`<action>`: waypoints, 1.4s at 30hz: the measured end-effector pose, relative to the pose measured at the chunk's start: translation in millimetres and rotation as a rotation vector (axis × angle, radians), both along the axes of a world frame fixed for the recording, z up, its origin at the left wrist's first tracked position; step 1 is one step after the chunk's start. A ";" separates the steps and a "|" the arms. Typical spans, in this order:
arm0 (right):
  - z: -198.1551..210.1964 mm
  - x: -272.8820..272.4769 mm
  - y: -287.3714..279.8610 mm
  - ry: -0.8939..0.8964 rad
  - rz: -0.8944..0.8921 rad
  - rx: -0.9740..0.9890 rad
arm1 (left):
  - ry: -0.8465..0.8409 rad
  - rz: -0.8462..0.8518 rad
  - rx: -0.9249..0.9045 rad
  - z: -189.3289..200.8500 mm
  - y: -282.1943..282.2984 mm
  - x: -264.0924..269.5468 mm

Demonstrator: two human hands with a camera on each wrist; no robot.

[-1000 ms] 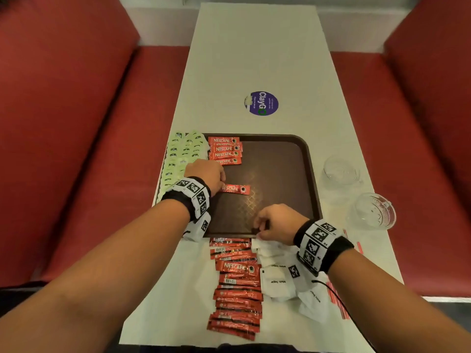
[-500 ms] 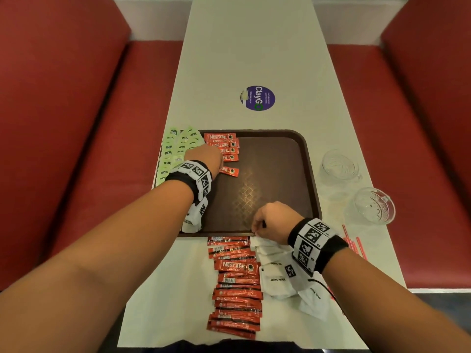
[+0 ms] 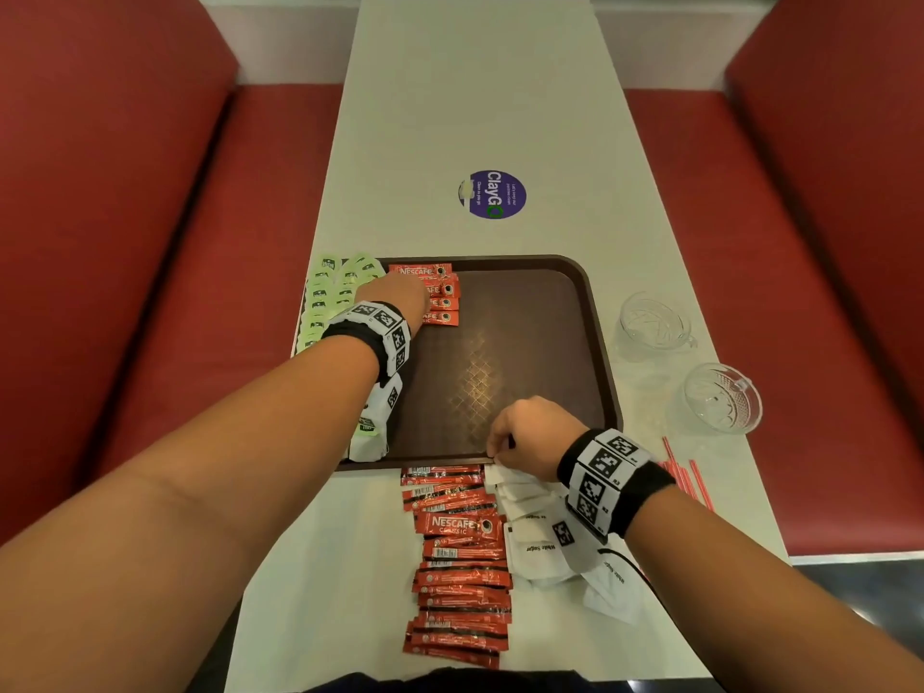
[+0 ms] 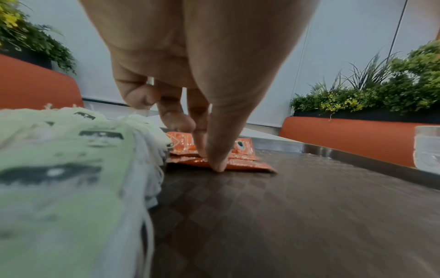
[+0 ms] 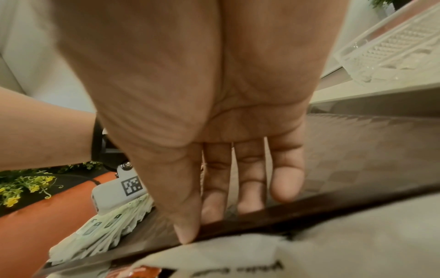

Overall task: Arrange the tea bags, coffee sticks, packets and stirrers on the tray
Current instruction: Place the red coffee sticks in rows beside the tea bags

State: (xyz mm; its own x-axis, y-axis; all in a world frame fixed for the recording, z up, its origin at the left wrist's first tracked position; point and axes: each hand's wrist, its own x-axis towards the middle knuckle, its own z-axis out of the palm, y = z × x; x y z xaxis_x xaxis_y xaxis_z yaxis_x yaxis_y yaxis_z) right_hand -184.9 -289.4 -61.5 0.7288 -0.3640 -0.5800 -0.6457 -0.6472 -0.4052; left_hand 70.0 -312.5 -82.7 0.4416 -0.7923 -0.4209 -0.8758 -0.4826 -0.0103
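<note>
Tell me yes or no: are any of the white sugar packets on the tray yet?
No, the white sugar packets lie on the table in front of the tray, beside the loose coffee sticks.

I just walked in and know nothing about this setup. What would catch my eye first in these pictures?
Probably the dark brown plastic tray on the long white table, where the left hand presses a short row of red coffee sticks into the far left corner. Beside that row lie pale green tea bags. Nearer the person, a long column of red coffee sticks and white sugar packets wait off the tray.
</note>
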 end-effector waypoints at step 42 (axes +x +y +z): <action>3.8 -10.7 82.0 -0.195 0.247 -0.309 | 0.230 -0.173 -0.506 22.3 232.2 -129.5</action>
